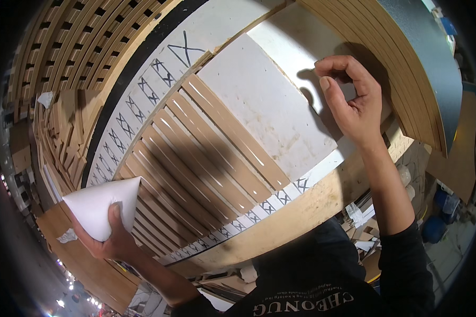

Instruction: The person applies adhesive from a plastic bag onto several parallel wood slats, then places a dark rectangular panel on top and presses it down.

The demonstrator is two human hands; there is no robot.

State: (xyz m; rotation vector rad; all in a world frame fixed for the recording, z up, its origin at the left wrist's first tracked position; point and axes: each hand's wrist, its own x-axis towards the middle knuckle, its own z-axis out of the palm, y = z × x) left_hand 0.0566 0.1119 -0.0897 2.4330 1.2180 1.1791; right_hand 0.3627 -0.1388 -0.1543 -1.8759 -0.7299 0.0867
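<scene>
And here's the left hand [110, 244] with a plump white bag [98, 203], thumb pressed into its near face, the other fingers wrapped largely out of sight behind and below; that's a firm, closed hold. The bag sits at the left end of a row of brown strips [238, 134], its top corners standing out wide and taut. It looks soft and full, so I'd judge it has some weight, gives under the thumb and sags if pinched by a corner. The skin looks smooth, perhaps slippery, and a hard squeeze could strain a seam; the full lower belly, cupped by the whole palm, seems the sound place to take it. Over to the right hand [357, 100], up above a white board [272, 113]: finger and thumb curl toward each other, a small gap between the tips, nothing visible in them. Below, thin white lines [254, 157] run along the strips, which look light and stiff.
</scene>
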